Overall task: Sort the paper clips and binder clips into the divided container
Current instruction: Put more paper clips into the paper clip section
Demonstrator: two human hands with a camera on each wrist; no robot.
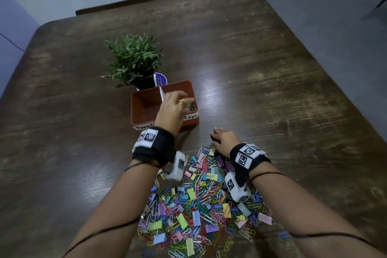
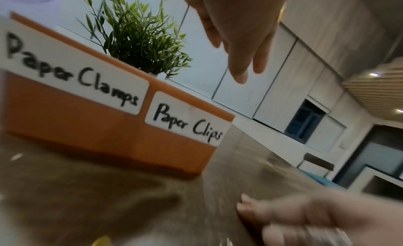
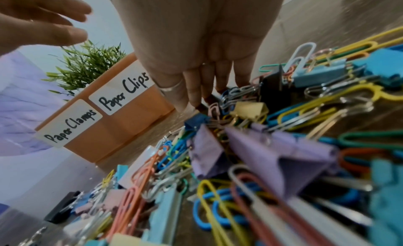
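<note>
An orange divided container point(image 1: 136, 111) stands mid-table, its front labelled "Paper Clamps" point(image 2: 72, 74) on the left and "Paper Clips" point(image 2: 187, 124) on the right. My left hand point(image 1: 173, 104) hovers over the right compartment with fingers spread and straight point(image 2: 237, 60). Gold paper clips point(image 1: 181, 102) show just under its fingertips, and a few more clips lie in that compartment. A heap of coloured paper clips and binder clips point(image 1: 199, 205) lies near me. My right hand point(image 1: 222, 139) reaches down onto the heap's far edge, fingers point(image 3: 191, 94) straight and touching clips beside a black binder clip point(image 3: 272, 87).
A small potted plant point(image 1: 134, 58) stands right behind the container. The dark wooden table point(image 1: 272, 69) stretches bare to the right and left of the container. The left compartment holds nothing I can see.
</note>
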